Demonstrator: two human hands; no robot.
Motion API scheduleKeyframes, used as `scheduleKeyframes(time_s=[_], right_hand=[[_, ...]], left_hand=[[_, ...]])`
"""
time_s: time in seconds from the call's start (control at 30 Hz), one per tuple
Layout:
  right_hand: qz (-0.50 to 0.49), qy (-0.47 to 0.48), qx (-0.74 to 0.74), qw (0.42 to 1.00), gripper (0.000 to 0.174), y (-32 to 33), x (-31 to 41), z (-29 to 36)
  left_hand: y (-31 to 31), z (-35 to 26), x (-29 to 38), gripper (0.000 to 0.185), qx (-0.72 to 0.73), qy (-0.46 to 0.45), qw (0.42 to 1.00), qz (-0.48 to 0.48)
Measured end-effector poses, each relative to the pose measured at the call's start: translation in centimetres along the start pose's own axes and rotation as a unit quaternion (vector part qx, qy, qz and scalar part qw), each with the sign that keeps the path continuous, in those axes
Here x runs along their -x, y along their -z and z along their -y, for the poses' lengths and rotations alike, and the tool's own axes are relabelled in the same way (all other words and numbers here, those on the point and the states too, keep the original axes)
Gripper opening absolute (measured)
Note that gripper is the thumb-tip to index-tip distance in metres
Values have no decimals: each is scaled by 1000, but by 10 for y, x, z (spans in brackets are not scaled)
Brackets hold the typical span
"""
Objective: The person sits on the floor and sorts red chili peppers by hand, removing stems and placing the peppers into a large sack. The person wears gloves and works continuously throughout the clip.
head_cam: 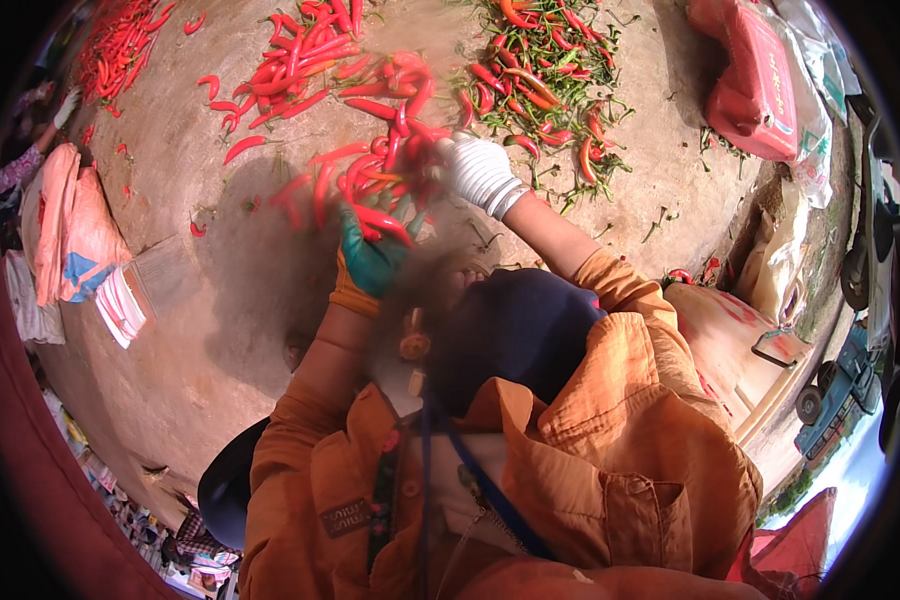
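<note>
My left hand (375, 251), in a green-coated glove with an orange cuff, is palm up beneath several red chili peppers (381, 219). Its fingertips show between the peppers. My right hand (480, 171), in a white ribbed glove, is at the right side of the same bunch. Blur hides its fingertips, so whether it grips a pepper cannot be told. Just beyond the hands, a pile of red chili peppers (300, 64) lies on the concrete ground (217, 187). Right of that pile is a heap of peppers mixed with green stems (544, 82).
A larger pepper pile (116, 56) is at far left, near another person's gloved hand (67, 106). An orange woven sack (90, 217) is at left. At right are a red bag (750, 82), a pale sack (780, 255) and a board-like case with a handle (727, 330). A blue truck (840, 401) stands behind.
</note>
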State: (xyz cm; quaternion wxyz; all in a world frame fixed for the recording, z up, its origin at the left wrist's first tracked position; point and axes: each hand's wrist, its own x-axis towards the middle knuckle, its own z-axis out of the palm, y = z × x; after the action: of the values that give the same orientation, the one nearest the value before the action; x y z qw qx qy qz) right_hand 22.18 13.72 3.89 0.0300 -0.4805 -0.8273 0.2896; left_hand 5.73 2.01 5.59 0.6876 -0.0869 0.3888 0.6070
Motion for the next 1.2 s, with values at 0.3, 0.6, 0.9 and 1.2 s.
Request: scheduleKeyframes(time_s=[0.3, 0.6, 0.9, 1.2], right_hand=[[-7, -72, -86, 994, 18, -8, -5, -1], [-18, 7, -355, 935, 23, -27, 65, 33], [-88, 5, -406, 909, 16, -16, 76, 21], [-36, -84, -576, 812, 22, 0, 73, 33]], left_hand=[[45, 5, -9, 5, -135, 8, 991, -8], [22, 24, -5, 27, -370, -80, 925, 44], [24, 22, -8, 39, 76, 179, 970, 144], [8, 21, -1, 30, 34, 147, 987, 60]])
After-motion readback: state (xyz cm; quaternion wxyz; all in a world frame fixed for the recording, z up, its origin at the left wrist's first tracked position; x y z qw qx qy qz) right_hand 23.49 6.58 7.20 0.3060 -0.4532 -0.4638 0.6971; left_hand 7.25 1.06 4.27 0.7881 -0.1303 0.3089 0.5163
